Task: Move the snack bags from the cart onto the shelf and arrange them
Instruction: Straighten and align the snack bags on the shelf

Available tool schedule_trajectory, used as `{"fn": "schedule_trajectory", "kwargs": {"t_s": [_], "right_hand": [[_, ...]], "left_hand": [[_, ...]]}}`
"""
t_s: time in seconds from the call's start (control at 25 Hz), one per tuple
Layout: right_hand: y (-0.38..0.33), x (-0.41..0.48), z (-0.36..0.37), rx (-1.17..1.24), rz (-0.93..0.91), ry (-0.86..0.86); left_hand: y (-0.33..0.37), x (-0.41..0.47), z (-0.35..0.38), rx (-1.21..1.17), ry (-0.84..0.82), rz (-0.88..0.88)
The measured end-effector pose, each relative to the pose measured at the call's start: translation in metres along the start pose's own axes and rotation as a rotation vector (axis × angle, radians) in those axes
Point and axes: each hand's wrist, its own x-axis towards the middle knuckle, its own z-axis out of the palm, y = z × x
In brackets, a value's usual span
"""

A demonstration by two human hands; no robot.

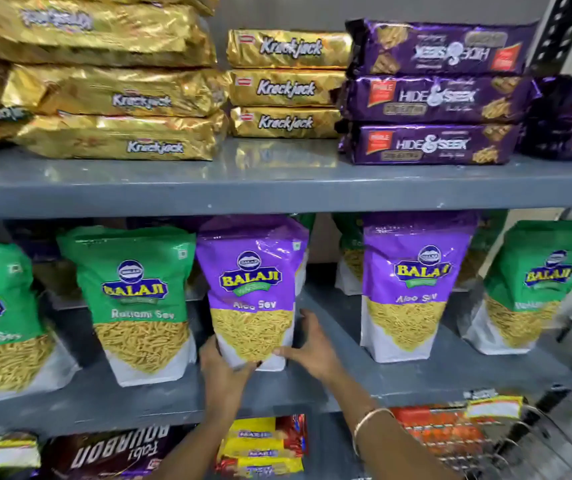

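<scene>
On the grey metal middle shelf (399, 375), under stacked gold and purple biscuit packs, your left hand (220, 368) and right hand (307, 351) closed their fingers on the bottom corners of the purple plastic Aloo Sev bag (253, 289), which stood upright, long axis vertical, label facing you.

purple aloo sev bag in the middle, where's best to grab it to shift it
Grip the purple Aloo Sev bag low at its two bottom corners, from the front, as the left hand and right hand do: it stands upright and neighbours crowd its sides.
</scene>
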Motion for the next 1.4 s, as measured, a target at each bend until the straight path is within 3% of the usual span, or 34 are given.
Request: {"fn": "schedule_trajectory", "kwargs": {"t_s": [0.08,0.2,0.48,0.6,0.72,0.84,0.92,1.0,1.08,1.2,1.28,1.4], "right_hand": [[0.000,0.013,0.021,0.173,0.024,-0.056],[0.004,0.014,0.015,0.263,0.035,-0.008],[0.022,0.009,-0.035,0.236,0.027,-0.053],[0.019,-0.003,-0.030,0.151,0.030,0.115],[0.007,-0.042,-0.019,-0.177,0.012,0.355],[-0.007,-0.066,0.009,-0.548,-0.130,0.239],[-0.024,-0.056,0.042,-0.601,-0.246,0.134],[-0.046,-0.039,0.083,-0.558,-0.281,0.018],[-0.060,-0.019,0.119,-0.380,-0.163,-0.091],[-0.071,0.008,0.156,-0.010,-0.020,-0.117],[-0.075,0.017,0.166,0.029,0.016,-0.110],[-0.074,0.019,0.165,0.038,0.043,-0.035]], "left_hand": [[0.016,0.006,-0.011,-0.075,-0.109,0.070],[0.019,0.008,-0.007,-0.097,-0.207,0.066],[0.023,-0.001,0.030,-0.097,-0.274,0.035],[0.018,-0.002,0.026,-0.095,-0.298,0.071],[0.008,-0.009,-0.006,0.030,-0.184,0.143],[-0.018,-0.012,-0.057,0.365,0.060,0.323],[-0.041,-0.002,-0.092,0.463,0.177,0.259],[-0.055,0.015,-0.125,0.357,0.225,0.040],[-0.059,0.035,-0.152,0.159,0.208,-0.098],[-0.062,0.064,-0.172,0.017,0.014,-0.094],[-0.060,0.074,-0.169,0.006,-0.101,-0.082],[-0.058,0.072,-0.157,-0.002,-0.111,-0.070]]}}
